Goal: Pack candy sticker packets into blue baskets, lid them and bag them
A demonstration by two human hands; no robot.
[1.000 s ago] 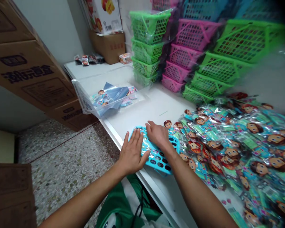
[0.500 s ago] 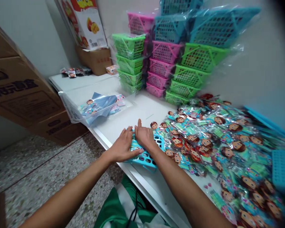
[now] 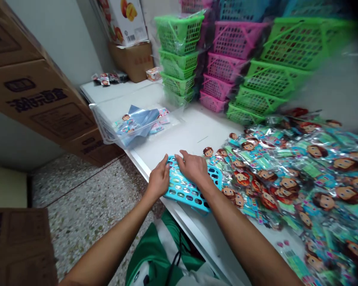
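A flat blue perforated plastic basket piece (image 3: 188, 190) lies near the front edge of the white table (image 3: 193, 135). My left hand (image 3: 158, 179) curls its fingers over the piece's left edge and grips it. My right hand (image 3: 193, 167) rests palm down on top of it, fingers stretched flat toward the left. Just right of the piece spreads a big heap of small cellophane packets with cartoon faces (image 3: 289, 174).
A clear plastic tub (image 3: 131, 115) with a few packets stands at the table's left. Stacks of green (image 3: 179, 55) and pink baskets (image 3: 226, 67) fill the back. Cardboard boxes (image 3: 35, 91) lean at left over the speckled floor.
My left hand has slid off the top of the blue piece to its left edge and curled around it. The camera view shifted.
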